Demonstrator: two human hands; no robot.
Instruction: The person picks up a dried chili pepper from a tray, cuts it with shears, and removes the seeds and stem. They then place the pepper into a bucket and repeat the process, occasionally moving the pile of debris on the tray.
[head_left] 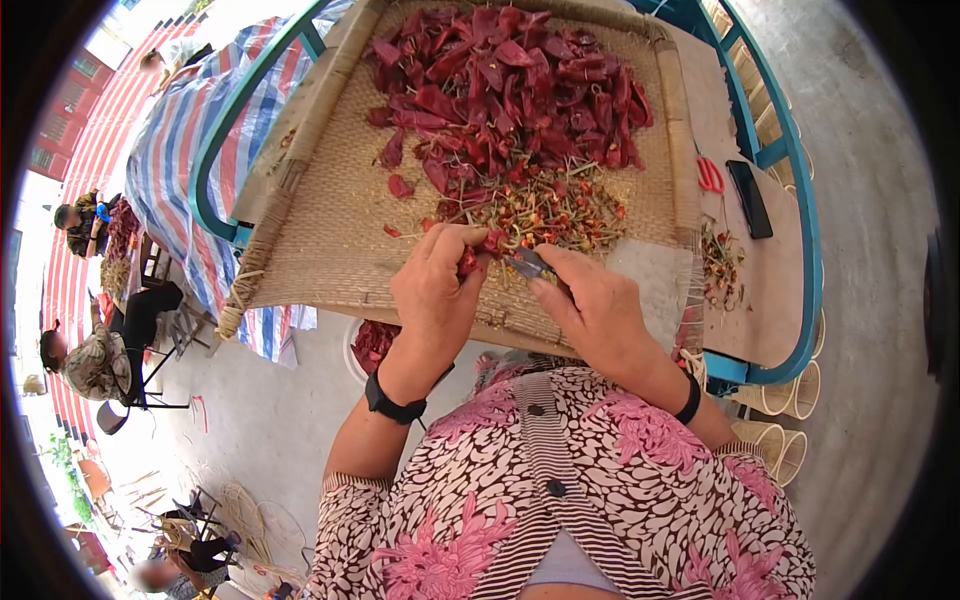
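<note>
My left hand (437, 290) is closed, pinching a red dried pepper (470, 258) over the near edge of the woven tray (345, 215). Close to its right, my right hand (590, 305) grips a small dark blade (530, 264), its tip beside the pepper. Just beyond both hands lies a pile of cut stems and red bits (560, 210). Behind that, a large heap of dark red peppers (500, 95) covers the far part of the tray.
Red-handled scissors (710, 175) and a black phone (750, 200) lie on cardboard right of the tray. A teal metal frame (808, 300) surrounds it. Below the near edge stands a container of peppers (372, 346). Several people sit at the left.
</note>
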